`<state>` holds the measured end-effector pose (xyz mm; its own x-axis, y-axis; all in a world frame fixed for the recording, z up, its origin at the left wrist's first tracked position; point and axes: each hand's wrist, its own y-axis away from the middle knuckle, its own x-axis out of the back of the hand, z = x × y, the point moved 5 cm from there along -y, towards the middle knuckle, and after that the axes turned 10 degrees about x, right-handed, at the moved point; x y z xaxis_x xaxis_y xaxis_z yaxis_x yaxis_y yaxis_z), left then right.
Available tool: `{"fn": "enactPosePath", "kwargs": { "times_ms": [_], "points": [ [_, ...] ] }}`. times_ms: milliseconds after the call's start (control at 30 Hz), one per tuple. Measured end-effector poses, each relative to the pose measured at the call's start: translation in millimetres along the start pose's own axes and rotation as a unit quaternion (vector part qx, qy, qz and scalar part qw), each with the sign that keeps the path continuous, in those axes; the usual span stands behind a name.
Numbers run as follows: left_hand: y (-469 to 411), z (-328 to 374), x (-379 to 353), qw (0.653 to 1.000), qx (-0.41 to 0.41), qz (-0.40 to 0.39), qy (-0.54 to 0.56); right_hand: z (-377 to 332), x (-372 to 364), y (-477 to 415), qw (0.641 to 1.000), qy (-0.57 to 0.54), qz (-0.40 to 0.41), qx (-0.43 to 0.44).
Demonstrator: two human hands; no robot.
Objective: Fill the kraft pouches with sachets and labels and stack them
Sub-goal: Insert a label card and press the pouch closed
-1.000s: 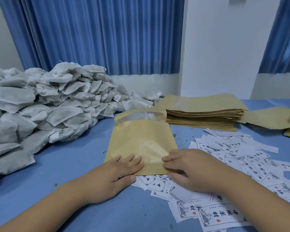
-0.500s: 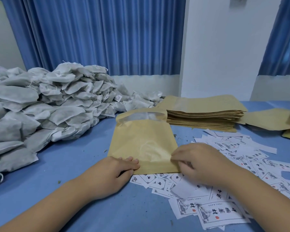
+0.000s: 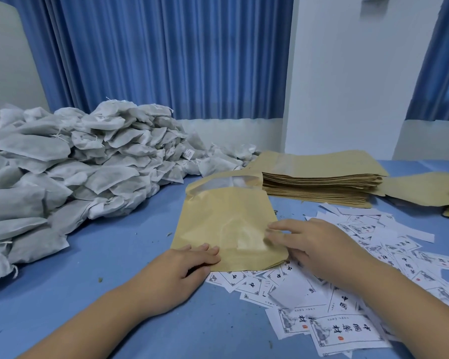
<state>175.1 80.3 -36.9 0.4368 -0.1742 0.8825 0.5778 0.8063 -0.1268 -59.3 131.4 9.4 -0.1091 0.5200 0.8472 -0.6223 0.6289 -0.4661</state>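
With fingers of the left hand (image 3: 176, 273) laid flat together on 1 corner and those of the right hand (image 3: 314, 244) straight on its side edge, the flat tan kraft paper pouch (image 3: 218, 224) lying on the blue surface (image 3: 114, 255) may slide and drag the loose white printed labels (image 3: 347, 330) beneath it.

Blue curtains (image 3: 166, 55) hang behind a blue table (image 3: 119, 250)

Left hand (image 3: 189, 265) palm down, fingers straight and close together, pointing forward and slightly right, thumb low beside them, right hand (image 3: 311, 244) palm down, fingers stretched leftward and lightly bent, hands near but apart, bare left forearm (image 3: 101, 314) and right forearm (image 3: 412, 307) reaching in from the lower edge
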Motion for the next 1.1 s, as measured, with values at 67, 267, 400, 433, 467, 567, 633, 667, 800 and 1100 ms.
{"fn": "enactPosePath", "kwargs": {
  "times_ms": [67, 267, 400, 433, 467, 567, 633, 667, 800, 1100],
  "points": [
    [1, 2, 0, 1.0, -0.007, 0.006, -0.015, -10, 1, -2, 0.999, 0.004, 0.025, 0.032],
    [7, 15, 8, 0.988, -0.049, 0.064, -0.131, -28, -3, -13, 0.996, 0.062, 0.01, 0.061],
    [13, 32, 16, 0.972, -0.076, 0.112, -0.19, -29, -1, -17, 0.996, 0.075, 0.045, -0.016],
    [14, 36, 18, 0.967, -0.086, 0.126, -0.203, -30, 1, -17, 0.995, 0.074, 0.062, -0.023],
    [14, 39, 19, 0.961, -0.098, 0.141, -0.218, -31, 3, -18, 0.994, 0.074, 0.08, -0.024],
    [12, 46, 23, 0.941, -0.128, 0.198, -0.242, -37, 7, -21, 0.991, 0.049, 0.12, -0.021],
    [12, 46, 26, 0.927, -0.13, 0.243, -0.254, -41, 9, -21, 0.991, 0.034, 0.132, -0.014],
    [13, 45, 27, 0.92, -0.13, 0.263, -0.259, -43, 10, -21, 0.991, 0.03, 0.134, -0.006],
    [14, 40, 26, 0.904, -0.139, 0.289, -0.281, -47, 8, -21, 0.993, 0.009, 0.117, 0.014],
    [8, 43, 21, 0.919, -0.152, 0.257, -0.259, -58, 0, -28, 0.996, 0.063, 0.053, 0.029]
  ]
}}
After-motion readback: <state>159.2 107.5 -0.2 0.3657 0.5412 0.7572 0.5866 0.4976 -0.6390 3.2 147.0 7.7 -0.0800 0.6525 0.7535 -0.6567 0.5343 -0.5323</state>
